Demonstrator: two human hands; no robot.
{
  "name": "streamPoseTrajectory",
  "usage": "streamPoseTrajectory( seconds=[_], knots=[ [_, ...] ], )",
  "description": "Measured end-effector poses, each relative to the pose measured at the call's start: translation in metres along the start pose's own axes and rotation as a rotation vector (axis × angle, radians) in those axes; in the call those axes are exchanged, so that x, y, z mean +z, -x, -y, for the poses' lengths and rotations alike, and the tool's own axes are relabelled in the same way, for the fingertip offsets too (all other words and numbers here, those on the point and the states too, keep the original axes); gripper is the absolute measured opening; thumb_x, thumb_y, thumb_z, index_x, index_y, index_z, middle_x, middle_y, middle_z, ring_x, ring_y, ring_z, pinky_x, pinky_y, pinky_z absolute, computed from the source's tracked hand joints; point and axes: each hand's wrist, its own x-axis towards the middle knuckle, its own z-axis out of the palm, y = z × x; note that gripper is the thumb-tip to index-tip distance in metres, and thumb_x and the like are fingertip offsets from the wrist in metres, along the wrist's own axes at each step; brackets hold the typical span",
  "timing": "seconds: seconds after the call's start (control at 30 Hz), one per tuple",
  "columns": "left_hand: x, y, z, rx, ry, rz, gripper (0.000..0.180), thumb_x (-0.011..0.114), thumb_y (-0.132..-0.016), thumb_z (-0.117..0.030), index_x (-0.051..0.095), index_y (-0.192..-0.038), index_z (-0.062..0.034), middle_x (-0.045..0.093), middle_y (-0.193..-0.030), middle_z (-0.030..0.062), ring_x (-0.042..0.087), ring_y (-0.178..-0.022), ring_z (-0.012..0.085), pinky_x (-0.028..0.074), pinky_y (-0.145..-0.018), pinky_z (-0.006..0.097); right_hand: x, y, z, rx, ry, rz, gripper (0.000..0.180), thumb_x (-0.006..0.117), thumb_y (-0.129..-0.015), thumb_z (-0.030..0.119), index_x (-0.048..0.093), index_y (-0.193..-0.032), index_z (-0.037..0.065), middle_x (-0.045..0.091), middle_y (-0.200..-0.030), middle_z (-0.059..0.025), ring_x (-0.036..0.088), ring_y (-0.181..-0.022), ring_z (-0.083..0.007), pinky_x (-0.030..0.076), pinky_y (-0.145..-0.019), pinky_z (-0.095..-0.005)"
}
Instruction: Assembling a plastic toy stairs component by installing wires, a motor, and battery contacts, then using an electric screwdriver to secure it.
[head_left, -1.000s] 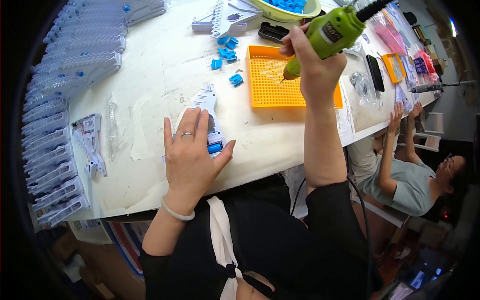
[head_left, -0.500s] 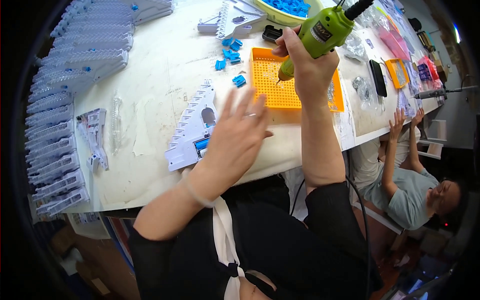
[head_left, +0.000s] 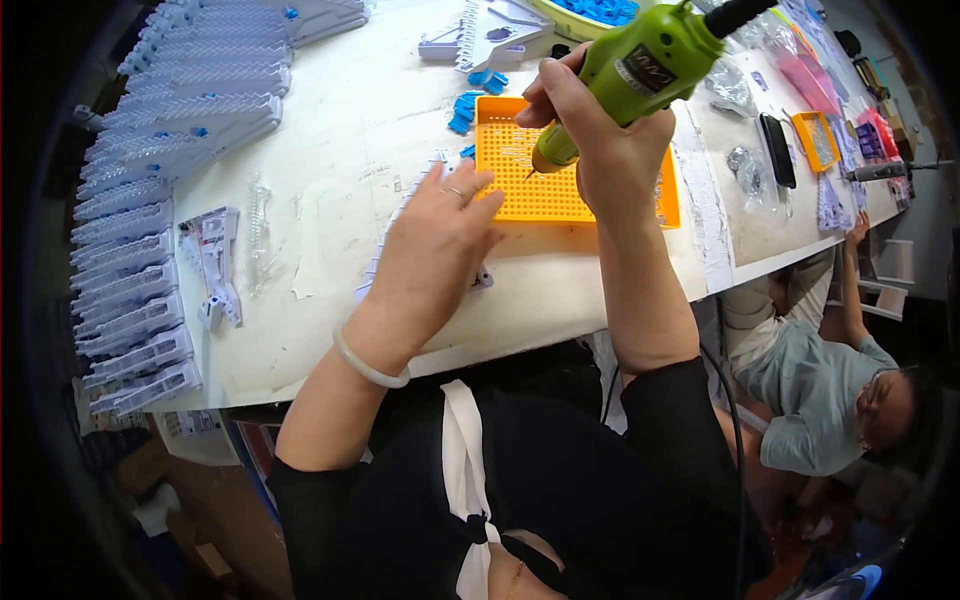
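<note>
My right hand (head_left: pixel 600 150) grips a green electric screwdriver (head_left: pixel 645 70), its tip pointing down onto an orange perforated tray (head_left: pixel 520 190). My left hand (head_left: pixel 435 250) lies flat with fingers spread over a white plastic comb-like part (head_left: pixel 400 215) just left of the tray, fingertips near the tray's edge. Small blue plastic pieces (head_left: pixel 470 110) lie beyond the tray. A bangle circles my left wrist.
Rows of white plastic parts (head_left: pixel 150 230) are stacked along the left of the white table (head_left: pixel 330 140). More white parts (head_left: pixel 490 30) and a yellow bowl of blue pieces (head_left: pixel 600 12) sit at the back. Another person (head_left: pixel 830 380) sits at the right, near a second orange tray (head_left: pixel 818 140).
My left hand has slid from the table's near edge toward the orange tray, carrying the white part along. The screwdriver tip has come down to the tray.
</note>
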Motion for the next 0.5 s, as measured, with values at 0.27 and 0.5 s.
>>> streamPoseTrajectory(
  seconds=[0.27,0.5],
  knots=[
    [-0.015,0.036,0.011,-0.186,0.069,-0.16,0.017,0.078,-0.079,-0.008,0.075,-0.096,-0.007,0.065,-0.129,0.0113,0.05,-0.133,0.038,0.036,-0.113,0.053,-0.002,-0.004,0.007,-0.038,-0.011,-0.023,0.012,0.069,-0.09,0.006,0.062,-0.097,-0.002,0.069,-0.08,-0.0125,0.069,-0.063,-0.0176,0.058,-0.061,-0.0274],
    [-0.005,0.031,0.013,-0.153,0.089,-0.263,0.021,0.081,-0.076,-0.012,0.076,-0.096,-0.0075,0.056,-0.141,0.014,0.038,-0.142,0.0399,0.027,-0.116,0.057,0.036,0.004,0.034,-0.083,-0.082,0.098,0.01,0.061,-0.093,0.008,0.06,-0.094,-0.002,0.066,-0.078,-0.0126,0.066,-0.06,-0.0172,0.056,-0.057,-0.027]
  ],
)
